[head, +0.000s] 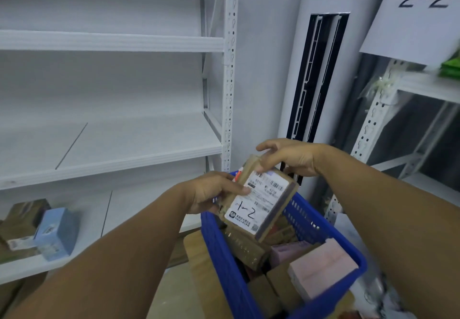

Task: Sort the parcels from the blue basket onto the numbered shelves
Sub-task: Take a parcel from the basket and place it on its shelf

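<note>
Parcel: brown box, white label hand-marked 1-2. I am holding it tilted, label toward me, just above the far end of the blue basket.

Left hand: I am gripping the parcel's left edge, thumb lying on the label, fingers curling behind.

Right hand: I am pinching the parcel's top corner, thumb pressing at the label's top edge, fingers arching over the box.

Basket contents: brown parcels and 1 pink parcel are lying under the held box; whether its lower corner is touching them, I cannot tell.

White shelves, to my left: 2 upper boards are running to a perforated post at their right edge, with a wide gap opening between them. The lowest board is carrying a blue box touching a brown box, near the left edge.

Sign reading 2-2: hanging on the right-hand rack.
</note>
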